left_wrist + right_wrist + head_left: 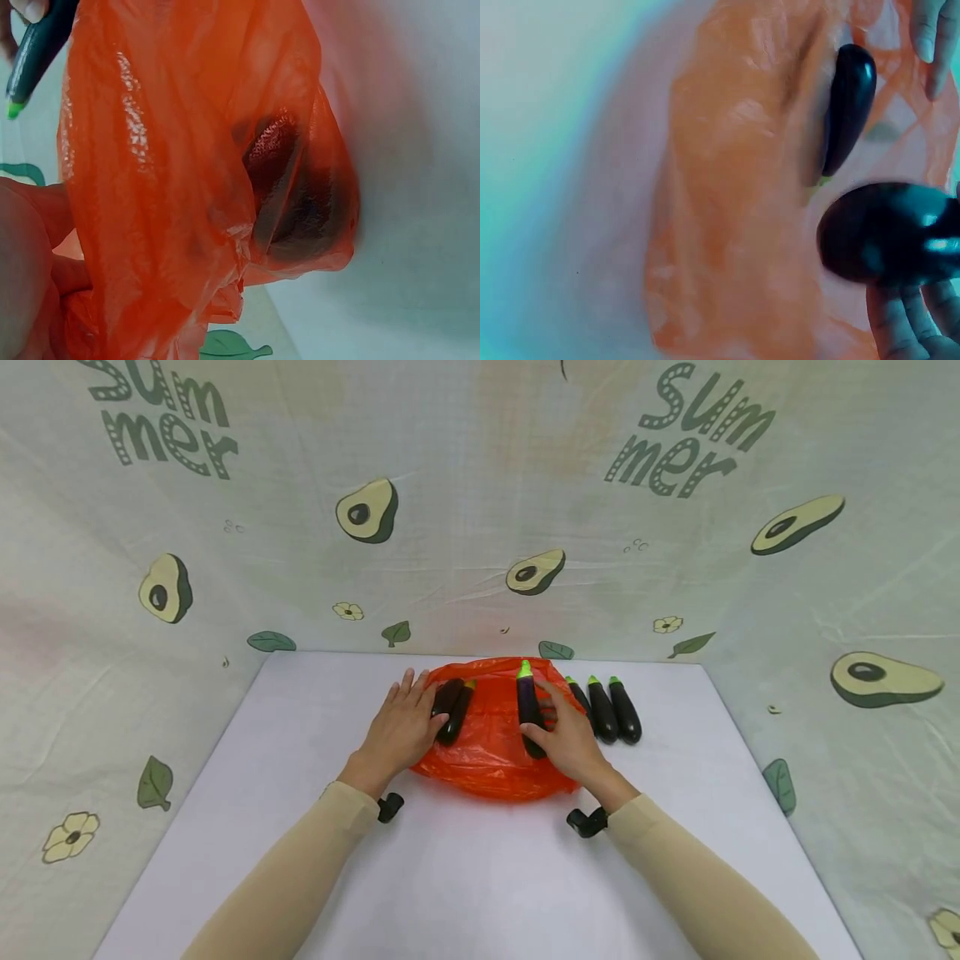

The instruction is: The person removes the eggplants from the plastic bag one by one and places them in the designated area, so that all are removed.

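A thin red plastic bag (491,768) lies spread with its mouth up at the middle of the white table. My left hand (401,727) holds the bag's left rim, its thumb over the edge. Two dark eggplants (456,714) lie inside on that side, showing through the plastic in the left wrist view as dark shapes (300,217). Over the bag's right part, my right hand (570,739) grips another eggplant (528,702), its green stem end pointing away from me. The right wrist view shows its rounded glossy end (885,232) close up.
Three more eggplants (602,710) lie side by side on the table (487,877), just right of the bag. A patterned cloth (450,568) stands up behind the table and along both sides.
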Motion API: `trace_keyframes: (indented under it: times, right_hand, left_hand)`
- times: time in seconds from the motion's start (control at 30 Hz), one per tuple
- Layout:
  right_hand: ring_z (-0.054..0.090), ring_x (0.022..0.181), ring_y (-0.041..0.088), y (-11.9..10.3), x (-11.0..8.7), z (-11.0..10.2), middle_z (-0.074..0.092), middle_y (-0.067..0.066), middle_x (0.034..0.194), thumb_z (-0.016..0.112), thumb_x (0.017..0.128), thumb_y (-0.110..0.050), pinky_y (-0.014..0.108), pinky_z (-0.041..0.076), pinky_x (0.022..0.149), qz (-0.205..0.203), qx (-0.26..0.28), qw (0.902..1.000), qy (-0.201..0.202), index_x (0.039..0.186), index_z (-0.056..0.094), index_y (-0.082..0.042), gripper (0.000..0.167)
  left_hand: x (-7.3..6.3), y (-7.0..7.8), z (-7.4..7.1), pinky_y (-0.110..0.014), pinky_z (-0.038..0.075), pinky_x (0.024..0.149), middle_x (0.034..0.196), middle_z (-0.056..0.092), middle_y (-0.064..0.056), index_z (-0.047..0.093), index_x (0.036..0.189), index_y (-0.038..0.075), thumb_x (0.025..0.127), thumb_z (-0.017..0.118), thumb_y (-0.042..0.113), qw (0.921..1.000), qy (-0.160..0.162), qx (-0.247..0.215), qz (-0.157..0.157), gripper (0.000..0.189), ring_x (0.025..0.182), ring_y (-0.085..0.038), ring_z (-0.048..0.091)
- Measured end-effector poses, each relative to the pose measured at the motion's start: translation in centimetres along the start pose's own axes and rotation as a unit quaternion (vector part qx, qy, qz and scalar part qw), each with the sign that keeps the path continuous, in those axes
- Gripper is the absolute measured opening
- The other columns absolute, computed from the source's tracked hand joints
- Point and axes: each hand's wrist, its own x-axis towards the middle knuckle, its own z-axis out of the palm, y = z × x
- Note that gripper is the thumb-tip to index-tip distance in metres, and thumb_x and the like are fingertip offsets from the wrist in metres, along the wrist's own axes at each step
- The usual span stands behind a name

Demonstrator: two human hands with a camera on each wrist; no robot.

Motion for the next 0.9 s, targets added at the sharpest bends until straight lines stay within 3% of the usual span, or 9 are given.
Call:
trace_keyframes:
  times: [0.23, 0.9]
  right_hand:
    - [0.065, 0.126, 0.039, 0.7, -0.2, -0.7, 0.059, 0.02, 0.144, 0.077, 0.098, -0.022, 0.056, 0.057, 0.103, -0.008, 0.021, 0.999, 0.039, 0.165, 0.029, -0.026, 0.082]
    - [0.065, 0.125, 0.037, 0.2, -0.7, -2.3, 0.06, 0.018, 0.146, 0.075, 0.1, -0.018, 0.054, 0.06, 0.099, -0.001, 0.029, 0.9973, 0.067, 0.165, 0.03, -0.024, 0.079]
  left_hand:
    - [0.0, 0.2, 0.2, -0.056, 0.014, 0.132, 0.176, 0.02, -0.017, 0.03, 0.165, 0.001, 0.109, 0.054, 0.044, 0.9999, -0.005, -0.012, 0.001, 0.074, 0.164, -0.039, 0.008]
    - [-0.3, 0.0, 0.1, -0.056, 0.013, 0.132, 0.176, 0.018, -0.016, 0.028, 0.166, 0.002, 0.11, 0.053, 0.044, 0.9999, -0.01, -0.012, 0.0, 0.075, 0.165, -0.038, 0.006]
